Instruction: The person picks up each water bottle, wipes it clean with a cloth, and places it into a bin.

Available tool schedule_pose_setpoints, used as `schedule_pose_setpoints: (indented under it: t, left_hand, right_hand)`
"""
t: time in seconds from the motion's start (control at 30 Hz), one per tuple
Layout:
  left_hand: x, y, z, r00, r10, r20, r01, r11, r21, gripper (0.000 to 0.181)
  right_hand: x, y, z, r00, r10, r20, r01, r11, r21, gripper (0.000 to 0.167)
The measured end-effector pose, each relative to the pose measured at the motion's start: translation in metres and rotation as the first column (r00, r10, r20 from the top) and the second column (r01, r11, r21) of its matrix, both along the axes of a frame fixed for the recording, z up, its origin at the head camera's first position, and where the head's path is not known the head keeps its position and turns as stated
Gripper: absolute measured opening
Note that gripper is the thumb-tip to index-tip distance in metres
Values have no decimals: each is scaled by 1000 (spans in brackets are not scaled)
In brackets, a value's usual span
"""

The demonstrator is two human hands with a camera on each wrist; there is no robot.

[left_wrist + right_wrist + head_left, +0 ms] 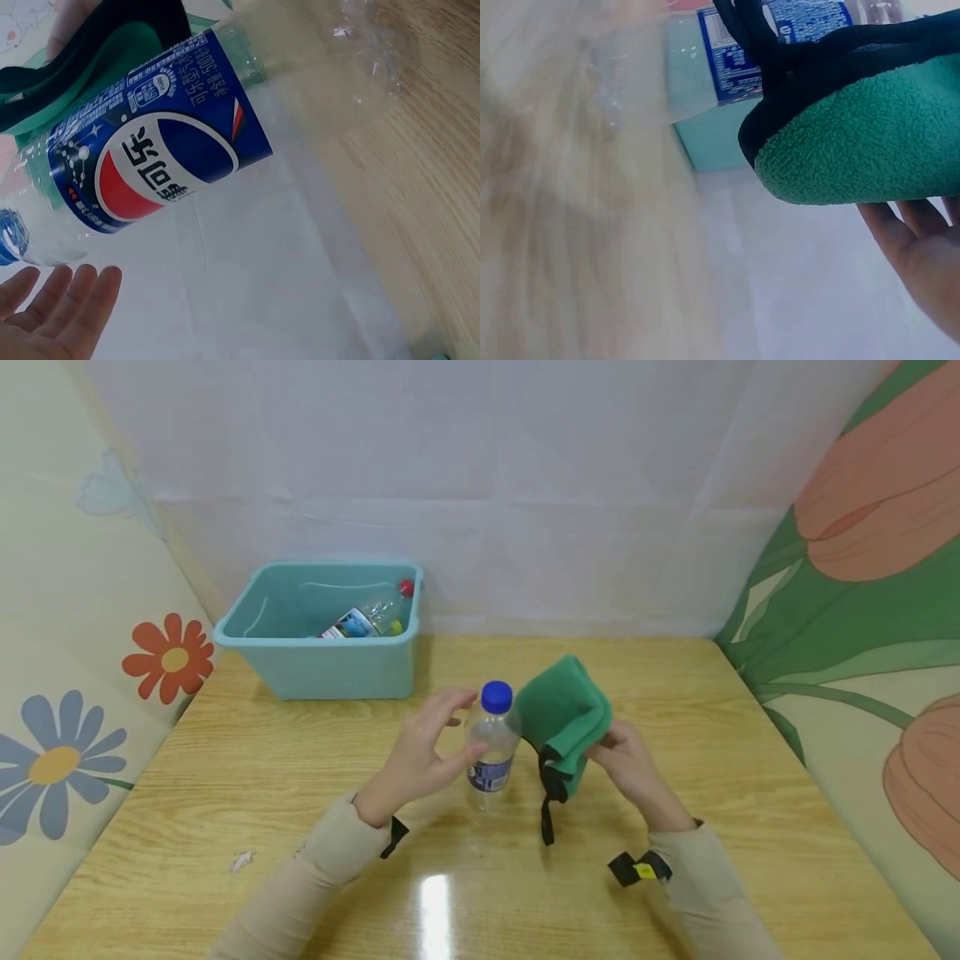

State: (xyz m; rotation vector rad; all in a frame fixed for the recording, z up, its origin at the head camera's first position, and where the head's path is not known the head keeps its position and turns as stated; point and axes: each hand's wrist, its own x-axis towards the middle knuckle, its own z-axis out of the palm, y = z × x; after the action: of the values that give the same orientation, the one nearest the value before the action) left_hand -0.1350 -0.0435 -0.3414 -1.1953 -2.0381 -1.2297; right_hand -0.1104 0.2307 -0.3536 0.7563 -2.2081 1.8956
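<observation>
A clear plastic Pepsi bottle (491,774) with a blue cap (497,697) and a blue label (161,135) stands upright in the middle of the wooden table. To its left is my left hand (416,760), fingers spread and curving loosely about the bottle's upper part; the left wrist view shows a gap between these fingers and the bottle. On the other side, my right hand (626,764) holds a folded green cloth (562,706) with black edging and a dangling black loop (547,821). The cloth (862,139) hides part of that hand's grip.
At the back left of the table (360,893) sits a light blue bin (345,668). Inside it lie a bottle with a red cap (407,587) and a yellow cap. A small whitish scrap (242,861) is on the table's left part. A white sheet (525,527) hangs behind.
</observation>
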Motion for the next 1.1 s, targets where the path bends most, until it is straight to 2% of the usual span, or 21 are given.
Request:
schedule_pose_setpoints:
  t: [0.17,0.3,0.4,0.67,0.9,1.1]
  left_hand:
    - [1,1,-1,999,31,42,-29,998,-47,60]
    - [1,1,-3,998,43,49,-41,998,-41,54]
    - [0,2,-4,998,28,51,-27,999,-22,53]
    - [1,4,-3,996,-17,92,16,1000,8,56]
    - [0,5,-3,994,-43,99,39,998,43,58]
    - [0,4,-5,994,-54,94,49,997,56,59]
  right_hand:
    - [-2,-6,5,999,-7,-44,8,1000,5,46]
    - [-4,-12,7,997,25,-76,-27,999,-26,50]
    - [-5,-16,8,995,50,-84,-53,998,-40,52]
    - [-6,-25,7,994,56,-92,-62,997,-54,53]
    - [-9,-31,1,998,42,-48,-43,999,-33,54]
    - [-12,-34,0,998,43,41,-42,999,-5,48]
